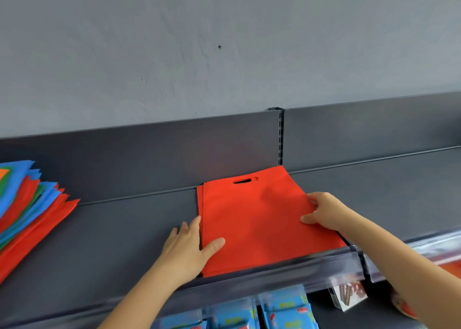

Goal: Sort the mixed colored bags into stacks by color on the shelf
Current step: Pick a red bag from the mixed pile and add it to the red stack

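A stack of red bags point(259, 218) lies flat on the dark grey shelf point(119, 228), its cut-out handle toward the back panel. My left hand point(189, 246) lies flat against the stack's left edge, fingers on the shelf and thumb on top of the red bag. My right hand point(324, 213) holds the stack's right edge, fingers curled over it and thumb on top. A fanned pile of mixed bags point(27, 203) in blue, red, green and orange lies at the far left of the shelf.
The shelf's back panel point(174, 151) and slotted upright point(281, 139) stand behind the stack, with a grey wall above. A clear price rail point(324, 263) runs along the front edge. Blue packets point(287, 308) and a small boxed item point(348, 295) hang below.
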Demonstrator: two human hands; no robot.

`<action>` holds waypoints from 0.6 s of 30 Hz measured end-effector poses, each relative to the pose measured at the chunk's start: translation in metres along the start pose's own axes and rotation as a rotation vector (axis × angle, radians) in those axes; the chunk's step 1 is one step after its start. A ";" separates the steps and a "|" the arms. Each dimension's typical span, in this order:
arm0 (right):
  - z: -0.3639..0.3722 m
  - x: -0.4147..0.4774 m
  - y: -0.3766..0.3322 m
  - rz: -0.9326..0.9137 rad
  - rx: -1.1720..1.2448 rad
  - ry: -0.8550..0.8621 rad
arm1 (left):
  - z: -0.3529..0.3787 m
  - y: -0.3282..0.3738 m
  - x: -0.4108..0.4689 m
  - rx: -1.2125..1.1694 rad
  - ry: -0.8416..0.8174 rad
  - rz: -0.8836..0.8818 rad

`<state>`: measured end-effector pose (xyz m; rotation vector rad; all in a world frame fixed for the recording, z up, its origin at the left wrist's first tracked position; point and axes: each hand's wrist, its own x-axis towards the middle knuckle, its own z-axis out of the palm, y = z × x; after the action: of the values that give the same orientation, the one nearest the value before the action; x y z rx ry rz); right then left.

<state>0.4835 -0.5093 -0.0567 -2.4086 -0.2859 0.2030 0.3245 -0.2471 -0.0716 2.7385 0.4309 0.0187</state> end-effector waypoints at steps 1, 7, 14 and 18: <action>-0.001 0.001 -0.001 -0.004 0.002 -0.027 | 0.001 0.003 0.001 -0.018 0.005 0.012; 0.003 0.004 -0.002 0.009 -0.111 -0.026 | 0.006 0.016 0.014 -0.105 -0.027 0.089; 0.014 0.000 -0.007 0.036 -0.479 0.060 | 0.009 0.014 0.013 -0.067 -0.018 0.063; 0.022 -0.010 -0.025 -0.060 -0.628 0.227 | 0.003 0.015 0.005 -0.019 -0.020 0.080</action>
<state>0.4650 -0.4799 -0.0553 -3.0012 -0.3543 -0.2228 0.3344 -0.2602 -0.0695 2.7335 0.3136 0.0156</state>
